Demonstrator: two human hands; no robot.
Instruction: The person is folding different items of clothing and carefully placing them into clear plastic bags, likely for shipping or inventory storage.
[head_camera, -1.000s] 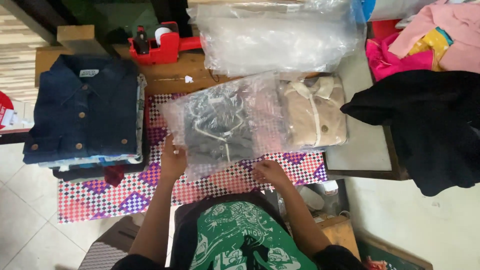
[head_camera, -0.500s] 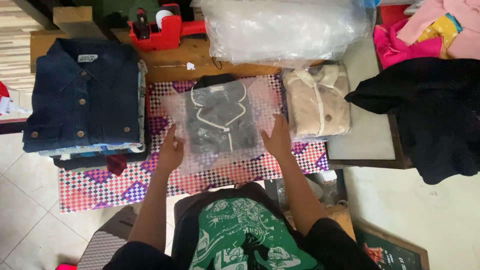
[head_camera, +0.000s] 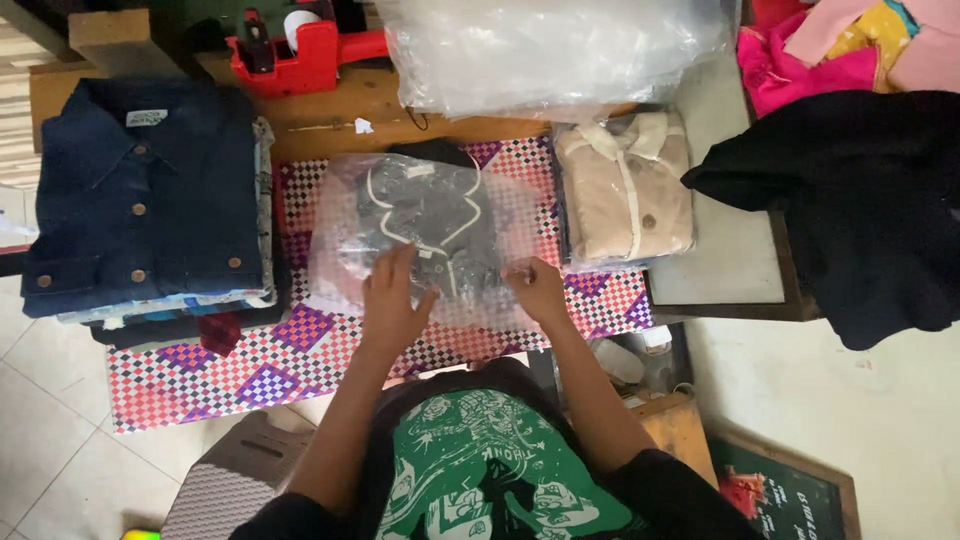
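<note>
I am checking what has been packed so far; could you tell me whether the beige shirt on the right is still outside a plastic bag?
No, the beige shirt lies folded inside a clear plastic bag.

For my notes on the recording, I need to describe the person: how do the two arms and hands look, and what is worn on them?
Both forearms are bare, with no watch, bracelet or glove that I can see. The left hand and the right hand are bare too; whether the fingers carry rings is too small to tell. Black short sleeves end near the elbows, part of a black shirt with a green print.
</note>
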